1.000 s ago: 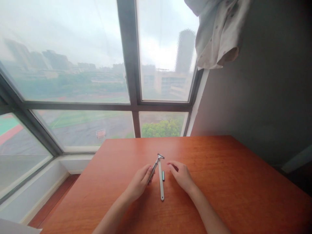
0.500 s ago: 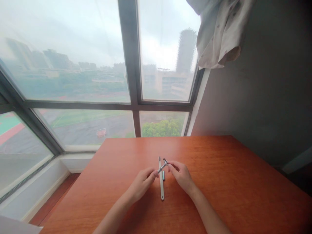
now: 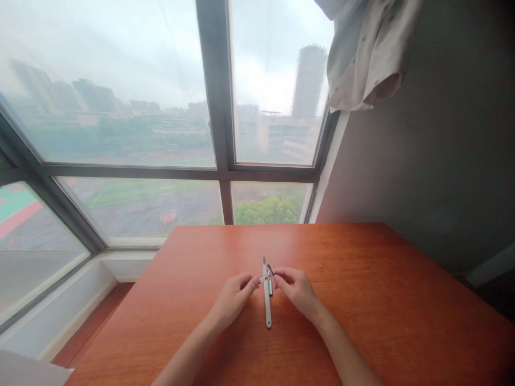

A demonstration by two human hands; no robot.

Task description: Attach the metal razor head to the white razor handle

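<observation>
My left hand (image 3: 232, 296) pinches the handle of a small metal razor-like tool (image 3: 266, 275) above the orange wooden table (image 3: 362, 300). My right hand (image 3: 296, 290) pinches the tool's dark head from the other side. Under the tool a long white flat stick (image 3: 266, 300) lies on the table, pointing away from me. A small dark green piece (image 3: 270, 288) lies right beside the stick, partly hidden by my right fingers.
A large window (image 3: 161, 107) with dark frames fills the far side, its sill below the table's far-left corner. A grey wall (image 3: 434, 150) stands on the right. A pale cloth (image 3: 362, 59) hangs at the top right.
My left hand turned the metal tool from pointing away to lying sideways over the stick. My right hand came in and gripped its head.
</observation>
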